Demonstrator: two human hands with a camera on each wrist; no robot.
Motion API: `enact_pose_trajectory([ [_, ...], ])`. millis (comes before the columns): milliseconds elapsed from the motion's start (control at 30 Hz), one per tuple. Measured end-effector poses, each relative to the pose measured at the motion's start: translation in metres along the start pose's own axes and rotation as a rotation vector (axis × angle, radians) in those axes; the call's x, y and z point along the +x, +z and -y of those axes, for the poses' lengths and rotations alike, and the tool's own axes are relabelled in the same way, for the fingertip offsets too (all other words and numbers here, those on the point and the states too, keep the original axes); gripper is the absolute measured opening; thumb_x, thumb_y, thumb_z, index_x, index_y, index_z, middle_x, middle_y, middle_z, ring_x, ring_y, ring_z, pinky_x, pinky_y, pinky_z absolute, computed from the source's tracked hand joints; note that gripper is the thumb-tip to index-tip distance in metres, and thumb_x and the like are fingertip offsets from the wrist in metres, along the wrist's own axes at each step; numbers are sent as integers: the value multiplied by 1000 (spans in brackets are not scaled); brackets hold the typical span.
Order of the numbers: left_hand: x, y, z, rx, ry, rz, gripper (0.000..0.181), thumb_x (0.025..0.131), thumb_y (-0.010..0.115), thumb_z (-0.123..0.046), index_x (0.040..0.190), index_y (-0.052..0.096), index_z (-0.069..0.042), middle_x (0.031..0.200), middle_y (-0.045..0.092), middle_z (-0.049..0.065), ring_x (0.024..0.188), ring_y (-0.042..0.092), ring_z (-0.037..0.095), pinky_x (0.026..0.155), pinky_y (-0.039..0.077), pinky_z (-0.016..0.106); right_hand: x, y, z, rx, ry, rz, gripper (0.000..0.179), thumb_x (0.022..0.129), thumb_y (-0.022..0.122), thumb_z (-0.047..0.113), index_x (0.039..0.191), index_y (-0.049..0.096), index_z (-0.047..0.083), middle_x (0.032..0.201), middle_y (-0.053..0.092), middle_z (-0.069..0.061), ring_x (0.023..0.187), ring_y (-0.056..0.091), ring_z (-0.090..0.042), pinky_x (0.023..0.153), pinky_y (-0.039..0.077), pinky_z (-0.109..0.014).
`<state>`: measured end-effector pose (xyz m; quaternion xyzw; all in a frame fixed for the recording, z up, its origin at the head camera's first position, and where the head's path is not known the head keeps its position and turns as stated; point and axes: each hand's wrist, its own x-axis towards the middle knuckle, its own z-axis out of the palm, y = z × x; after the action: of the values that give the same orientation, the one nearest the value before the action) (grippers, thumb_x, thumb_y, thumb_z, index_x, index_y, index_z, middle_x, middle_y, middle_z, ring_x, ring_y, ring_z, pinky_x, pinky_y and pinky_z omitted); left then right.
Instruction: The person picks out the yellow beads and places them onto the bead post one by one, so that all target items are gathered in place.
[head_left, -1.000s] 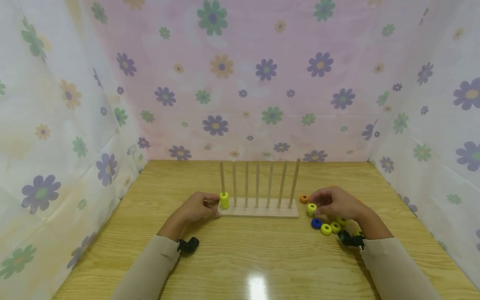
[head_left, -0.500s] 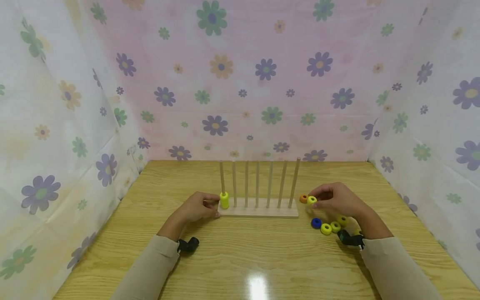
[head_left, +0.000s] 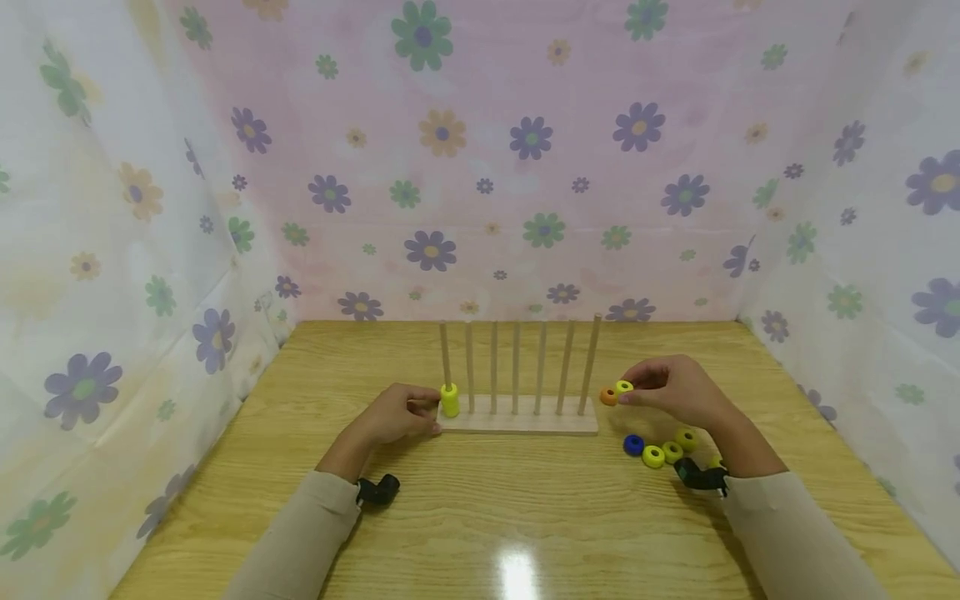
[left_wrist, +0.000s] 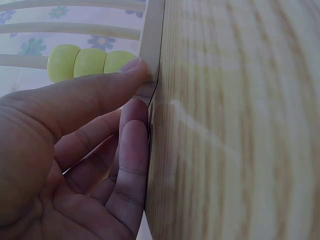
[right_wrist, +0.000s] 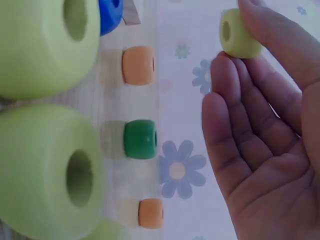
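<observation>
My left hand (head_left: 392, 414) grips the left end of a wooden peg rack (head_left: 525, 427), with the thumb at its front corner. Three yellow beads (left_wrist: 90, 63) are stacked on the leftmost peg, seen in the left wrist view; the other pegs are bare. On the right, my right hand (head_left: 678, 392) pinches a yellow bead (right_wrist: 241, 34) between thumb and fingertips, raised off the table. In the head view this bead appears just beside an orange bead (head_left: 608, 397) near the rack's right end.
A blue bead (head_left: 633, 445) and several yellow beads (head_left: 653, 456) lie in front of my right hand. The right wrist view also shows a green bead (right_wrist: 140, 139) and orange beads (right_wrist: 138, 65). Flowered cloth (head_left: 487, 167) encloses the wooden table (head_left: 465, 517).
My right hand has lifted the yellow bead upward and away from the loose beads, past the orange one. The left hand has stayed on the rack.
</observation>
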<state>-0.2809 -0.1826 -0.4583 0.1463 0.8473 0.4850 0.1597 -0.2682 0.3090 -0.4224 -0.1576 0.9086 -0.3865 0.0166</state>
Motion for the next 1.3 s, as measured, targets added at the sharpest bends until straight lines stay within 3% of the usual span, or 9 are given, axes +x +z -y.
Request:
enact_pose_trajectory([
  [233,0,1,-1,-5,-14,-7,60,86,86,-14,142,65,-12,141,64,10,104,71,19,87,60,37,1,-6,12,-52,-2,-52,36,88,81,50,108,78,21,92,77,3,87,74,-28,73,59,-33],
  [833,1,-1,1,10,-14,-8,62,85,87,-17,142,65,-12,140,65,9,104,71,19,88,59,37,8,-18,41,-81,-61,-101,40,86,80,56,110,77,25,96,78,8,86,74,-15,74,58,-30],
  [1100,-1,-1,2,-1,-17,-7,62,85,88,-16,142,65,-11,139,65,9,103,71,19,87,60,36,7,-22,54,-53,-63,-107,35,86,82,52,109,77,26,95,78,6,86,75,-19,72,59,-32],
  [1300,1,-1,1,14,-7,-11,61,85,88,-17,142,65,-12,139,66,9,104,71,19,88,59,37,5,-25,64,-74,-66,-141,36,86,81,53,110,77,26,97,76,4,86,73,-13,72,58,-32],
])
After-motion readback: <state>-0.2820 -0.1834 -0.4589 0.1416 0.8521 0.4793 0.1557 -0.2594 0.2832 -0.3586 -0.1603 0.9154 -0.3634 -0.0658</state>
